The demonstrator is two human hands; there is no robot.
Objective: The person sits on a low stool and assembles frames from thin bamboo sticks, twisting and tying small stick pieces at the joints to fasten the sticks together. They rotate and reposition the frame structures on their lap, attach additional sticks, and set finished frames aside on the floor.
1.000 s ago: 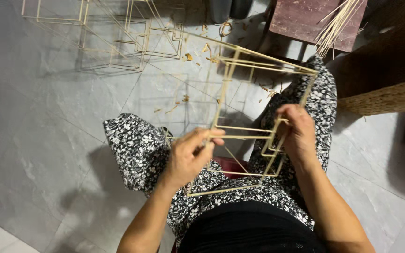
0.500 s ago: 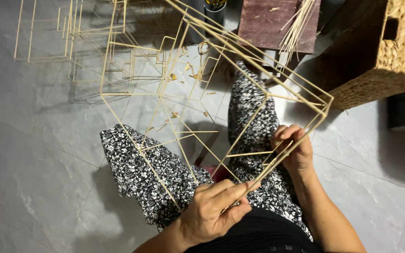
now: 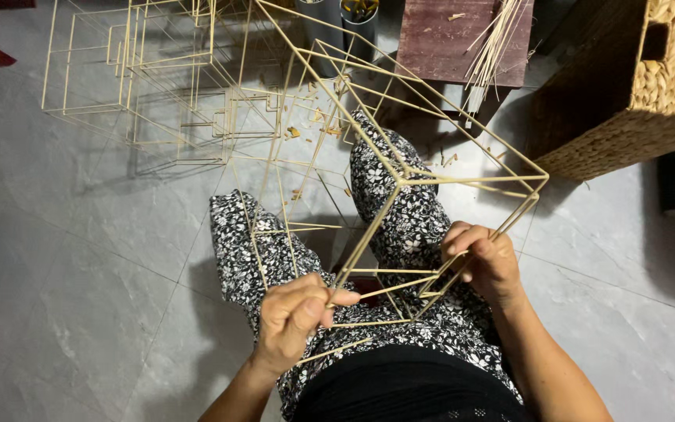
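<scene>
Your left hand (image 3: 294, 316) has its fingers pinched shut on a thin strut at the near corner of the bamboo stick frame (image 3: 400, 178), which rests over your lap. At three o'clock from it, your right hand (image 3: 484, 262) grips the frame's right edge. A woven basket (image 3: 650, 86) sits at one o'clock.
</scene>
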